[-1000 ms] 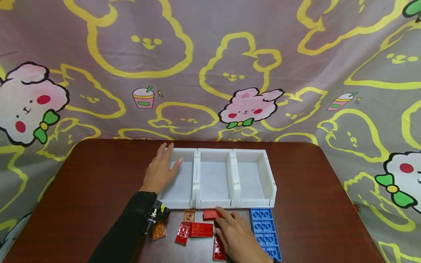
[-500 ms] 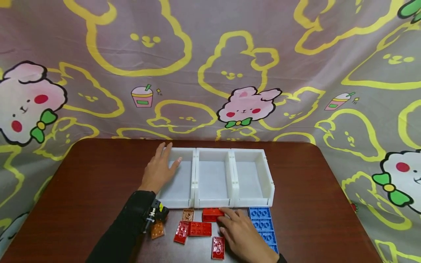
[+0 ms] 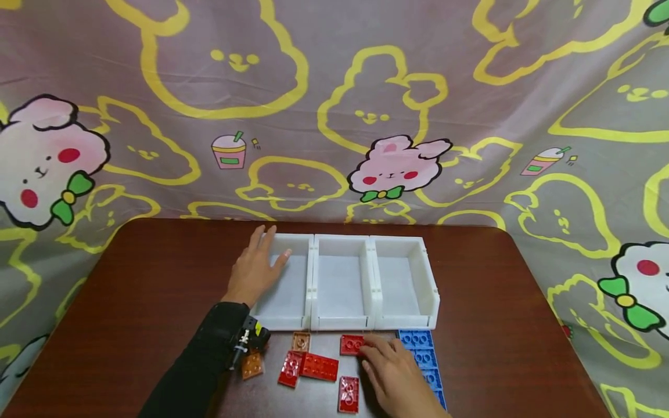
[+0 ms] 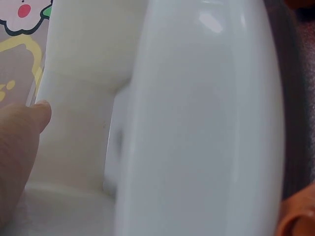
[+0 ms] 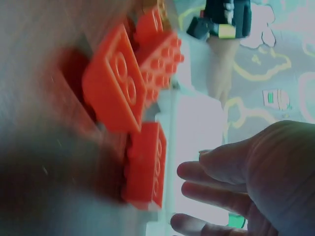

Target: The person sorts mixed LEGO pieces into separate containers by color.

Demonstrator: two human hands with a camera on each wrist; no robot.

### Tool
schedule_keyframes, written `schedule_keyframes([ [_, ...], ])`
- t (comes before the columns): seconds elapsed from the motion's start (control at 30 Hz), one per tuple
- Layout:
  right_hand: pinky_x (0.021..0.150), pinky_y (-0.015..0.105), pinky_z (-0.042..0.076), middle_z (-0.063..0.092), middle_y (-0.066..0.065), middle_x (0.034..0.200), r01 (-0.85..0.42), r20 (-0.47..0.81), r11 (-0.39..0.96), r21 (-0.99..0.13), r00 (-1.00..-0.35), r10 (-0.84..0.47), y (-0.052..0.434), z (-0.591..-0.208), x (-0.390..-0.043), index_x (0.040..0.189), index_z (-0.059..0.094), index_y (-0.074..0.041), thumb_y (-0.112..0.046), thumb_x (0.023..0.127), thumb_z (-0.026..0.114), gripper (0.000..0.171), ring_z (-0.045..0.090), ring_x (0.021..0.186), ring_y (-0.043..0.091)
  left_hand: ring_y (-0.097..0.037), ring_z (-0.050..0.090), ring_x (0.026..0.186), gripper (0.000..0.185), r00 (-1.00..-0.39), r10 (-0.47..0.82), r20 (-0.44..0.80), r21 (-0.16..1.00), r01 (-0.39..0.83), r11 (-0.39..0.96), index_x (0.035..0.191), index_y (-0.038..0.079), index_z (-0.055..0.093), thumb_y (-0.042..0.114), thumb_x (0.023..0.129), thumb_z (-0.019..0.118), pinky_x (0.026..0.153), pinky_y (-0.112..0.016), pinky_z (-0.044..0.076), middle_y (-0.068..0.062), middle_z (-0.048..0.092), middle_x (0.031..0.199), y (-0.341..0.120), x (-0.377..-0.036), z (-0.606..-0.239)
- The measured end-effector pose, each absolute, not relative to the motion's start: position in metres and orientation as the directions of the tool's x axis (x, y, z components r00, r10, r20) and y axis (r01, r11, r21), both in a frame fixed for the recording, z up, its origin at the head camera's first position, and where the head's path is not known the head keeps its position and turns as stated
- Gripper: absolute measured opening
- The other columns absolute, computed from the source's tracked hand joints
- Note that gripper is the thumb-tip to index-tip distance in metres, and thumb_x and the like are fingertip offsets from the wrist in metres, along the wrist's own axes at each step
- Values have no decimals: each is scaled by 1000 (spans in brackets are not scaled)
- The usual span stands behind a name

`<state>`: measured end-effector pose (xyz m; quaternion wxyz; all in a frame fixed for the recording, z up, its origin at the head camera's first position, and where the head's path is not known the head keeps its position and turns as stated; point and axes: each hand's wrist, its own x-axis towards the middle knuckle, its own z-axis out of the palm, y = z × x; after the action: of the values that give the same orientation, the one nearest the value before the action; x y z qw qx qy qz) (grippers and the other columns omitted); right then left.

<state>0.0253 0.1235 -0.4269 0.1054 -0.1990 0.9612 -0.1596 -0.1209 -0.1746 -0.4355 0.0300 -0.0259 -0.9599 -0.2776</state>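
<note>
Upturned red toy brick point(image 3: 352, 345) on the worktop point(image 3: 486, 325), just left of the right-hand grip point(image 3: 397, 374), long axis left–right, right end toward the fingertips; contact uncertain. Right fingers loosely bent, slightly spread, pinching nothing; clearly the nearer hand. Left hand point(image 3: 254, 270), thumb splayed, well off, forward-left of that grip, at the leftmost white bin point(image 3: 279, 323).

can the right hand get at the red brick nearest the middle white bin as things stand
Most likely yes: the right hand is right beside that red brick, appears to hold nothing, and nothing seems to stand between them.
</note>
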Motion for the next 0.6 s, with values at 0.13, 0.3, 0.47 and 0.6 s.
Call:
schedule_keyframes([
  [0.13, 92, 54, 52, 64, 8, 142, -353, -233, 877, -326, -869, -437, 119, -433, 31, 138, 67, -10, -30, 102, 65, 41, 59, 110, 29, -55, 53, 130, 76, -998, 30, 62, 536, 58, 842, 165, 7, 26, 40, 106, 60, 98, -70, 46, -24, 21, 169, -174, -122, -436],
  [0.3, 94, 59, 51, 61, 10, 146, -303, -260, 895, -326, -882, -393, 117, -437, 31, 142, 64, -9, -29, 102, 66, 44, 58, 115, 34, -55, 50, 133, 76, -999, 27, 42, 536, 45, 843, 165, 7, 24, 40, 106, 59, 101, -71, 45, -24, 19, 169, -174, -121, -436],
  [0.47, 93, 57, 51, 62, 9, 146, -296, -265, 900, -320, -884, -385, 119, -436, 30, 141, 65, -9, -28, 102, 66, 44, 57, 116, 32, -55, 49, 134, 76, -999, 23, 25, 531, 33, 847, 166, 7, 23, 40, 107, 58, 102, -71, 44, -24, 18, 170, -173, -120, -434],
  [0.6, 94, 57, 50, 61, 9, 147, -279, -283, 901, -332, -882, -377, 119, -434, 29, 143, 64, -9, -29, 102, 65, 45, 57, 117, 32, -55, 50, 133, 75, -999, 24, 35, 530, 39, 847, 166, 8, 24, 41, 107, 58, 100, -70, 45, -23, 19, 170, -173, -122, -434],
])
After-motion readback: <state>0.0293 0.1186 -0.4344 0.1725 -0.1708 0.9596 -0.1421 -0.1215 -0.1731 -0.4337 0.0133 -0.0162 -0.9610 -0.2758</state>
